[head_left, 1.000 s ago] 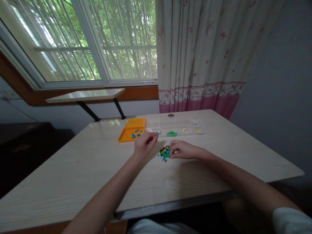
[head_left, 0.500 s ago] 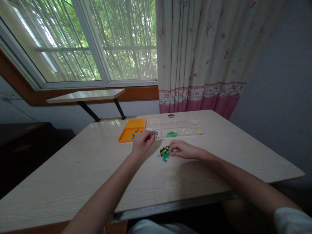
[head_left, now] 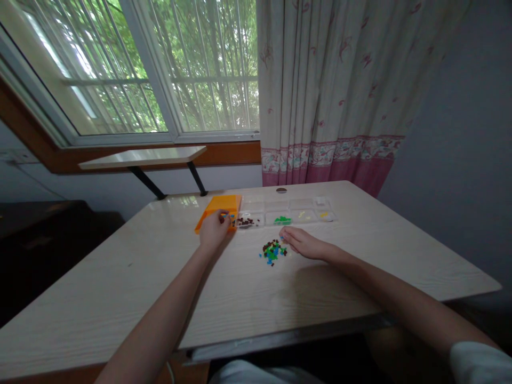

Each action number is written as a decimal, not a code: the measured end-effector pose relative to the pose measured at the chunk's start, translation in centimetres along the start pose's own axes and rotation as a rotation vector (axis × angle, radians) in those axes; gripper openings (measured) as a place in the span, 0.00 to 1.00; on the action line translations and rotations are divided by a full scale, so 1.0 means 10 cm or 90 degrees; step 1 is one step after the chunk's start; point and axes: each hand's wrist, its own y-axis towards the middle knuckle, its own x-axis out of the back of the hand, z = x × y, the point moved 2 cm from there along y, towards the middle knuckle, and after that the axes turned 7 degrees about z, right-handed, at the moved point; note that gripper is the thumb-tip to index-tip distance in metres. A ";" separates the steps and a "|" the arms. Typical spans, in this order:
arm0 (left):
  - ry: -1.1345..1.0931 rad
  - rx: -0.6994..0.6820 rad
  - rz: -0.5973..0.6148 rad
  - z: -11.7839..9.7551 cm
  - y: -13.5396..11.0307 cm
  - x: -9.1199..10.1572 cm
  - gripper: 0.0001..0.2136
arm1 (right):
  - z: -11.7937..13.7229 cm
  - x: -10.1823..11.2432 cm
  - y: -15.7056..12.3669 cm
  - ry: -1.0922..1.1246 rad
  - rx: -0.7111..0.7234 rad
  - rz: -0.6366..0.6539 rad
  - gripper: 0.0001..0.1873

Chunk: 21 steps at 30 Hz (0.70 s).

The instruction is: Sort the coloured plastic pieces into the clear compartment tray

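My left hand (head_left: 215,228) is over the orange tray (head_left: 224,202), its fingers curled together. Blue pieces show in the tray by the fingertips; whatever the fingers pinch is hidden. At the far edge of a mixed pile of small plastic pieces (head_left: 272,252), in blue, green, brown and pale yellow, my right hand (head_left: 303,243) is closed in a pinch. A small blue piece (head_left: 282,238) shows at its fingertips. Beyond the pile lies a clear compartment box (head_left: 291,208). Its front row has brown pieces (head_left: 245,221), green pieces (head_left: 282,220) and a few yellow ones (head_left: 324,214).
The light wood table (head_left: 340,298) has a round grommet (head_left: 281,190) near its back edge. A small raised shelf (head_left: 144,156) on black legs stands at the back left. Behind are a barred window and a patterned curtain (head_left: 320,106).
My left hand has moved left from the clear box to the orange tray, uncovering the brown pieces. The right hand has drawn slightly up and away from the pile.
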 end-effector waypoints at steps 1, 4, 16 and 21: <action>-0.008 -0.015 0.025 -0.07 -0.02 -0.02 0.07 | 0.00 0.00 0.00 0.006 -0.005 -0.006 0.19; -0.062 -0.068 0.146 -0.37 -0.11 -0.12 0.09 | -0.01 -0.01 0.01 0.010 -0.016 -0.028 0.20; -0.166 -0.155 0.317 -1.01 -0.39 -0.29 0.06 | -0.04 -0.08 0.06 0.003 0.014 -0.058 0.16; -0.195 -0.161 0.324 -1.02 -0.40 -0.29 0.06 | -0.05 -0.09 0.06 0.015 0.020 -0.050 0.15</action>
